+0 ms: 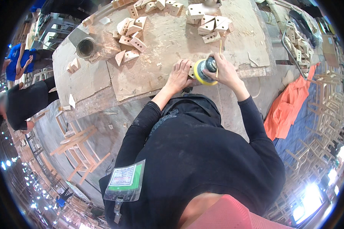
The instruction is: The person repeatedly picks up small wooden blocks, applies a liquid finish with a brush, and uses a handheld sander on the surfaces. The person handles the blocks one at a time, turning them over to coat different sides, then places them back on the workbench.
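My right hand [226, 72] is closed around the black top of a small power sander [198, 73] with a yellow rim. The sander is tilted, its round pad turned toward a small wooden block [191, 71] at the table's near edge. My left hand [177, 77] grips that block, its fingers covering most of it. Whether the pad touches the wood I cannot tell. A thin yellowish cord or hose [220, 47] runs by my right hand. Farther back on the worktable [156, 82] lie drilled wooden blocks in a left pile [130, 35] and a right pile [209, 25].
A dark-mouthed cylinder [85, 47] lies at the table's left, near a few loose wood pieces [73, 65]. Orange cloth [288, 108] hangs at the right, beside more blocks [297, 47]. A wooden chair frame [80, 147] stands lower left. Two people [26, 101] are at far left.
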### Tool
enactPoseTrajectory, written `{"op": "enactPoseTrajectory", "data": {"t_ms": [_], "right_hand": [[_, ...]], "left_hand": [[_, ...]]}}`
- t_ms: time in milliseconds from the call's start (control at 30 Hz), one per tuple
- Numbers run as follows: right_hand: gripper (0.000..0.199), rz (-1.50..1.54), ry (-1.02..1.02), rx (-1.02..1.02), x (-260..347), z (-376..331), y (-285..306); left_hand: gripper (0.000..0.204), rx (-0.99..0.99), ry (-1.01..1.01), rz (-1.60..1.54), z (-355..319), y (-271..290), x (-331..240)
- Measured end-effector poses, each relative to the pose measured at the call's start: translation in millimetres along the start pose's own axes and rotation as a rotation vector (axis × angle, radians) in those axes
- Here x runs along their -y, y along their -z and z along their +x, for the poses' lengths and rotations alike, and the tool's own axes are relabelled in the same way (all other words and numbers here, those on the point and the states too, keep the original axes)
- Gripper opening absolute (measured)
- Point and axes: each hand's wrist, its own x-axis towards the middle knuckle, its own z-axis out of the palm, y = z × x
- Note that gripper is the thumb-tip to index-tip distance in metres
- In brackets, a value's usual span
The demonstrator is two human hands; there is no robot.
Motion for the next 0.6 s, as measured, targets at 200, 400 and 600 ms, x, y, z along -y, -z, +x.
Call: {"op": "enactPoseTrajectory", "data": {"t_ms": [200, 400, 600], "right_hand": [[0.058, 0.047, -0.025, 0.037, -10.3, -4.8, 6.9], [0.058, -0.038, -0.07, 0.038, -27.0, -24.5, 21.6], [0.06, -0.101, -0.234, -0.283, -46.5, -14.9, 33.7]], "left_hand": [[0.089, -0.02, 0.023, 0.025, -1.5, -3.3, -1.6], [0.089, -0.041, 0.042, 0.034, 0.6, -8.2, 2.0], [0.085, -0.063, 0.066, 0.045, -2.9, -9.6, 4.0]]}}
